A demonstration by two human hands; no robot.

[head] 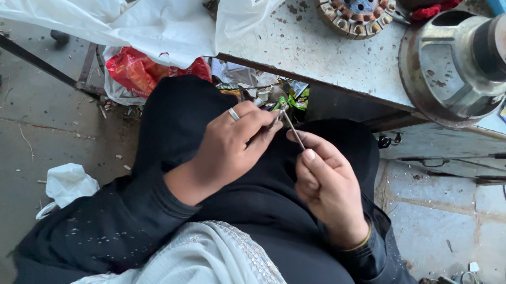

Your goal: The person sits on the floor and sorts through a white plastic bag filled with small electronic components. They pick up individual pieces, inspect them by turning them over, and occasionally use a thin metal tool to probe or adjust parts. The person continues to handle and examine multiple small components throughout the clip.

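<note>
1. Left hand, silver ring on it: fingers pinched together on the upper end of a thin grey metal rod, over the lap.
2. Right hand: thumb and forefinger clamped on the rod's lower end.
3. Scuffed white bench just ahead carries a round copper-wound stator and a grey metal motor housing.

We see a worn workbench; on it a metal motor housing and copper-wound stator, beneath it a red bag.
</note>
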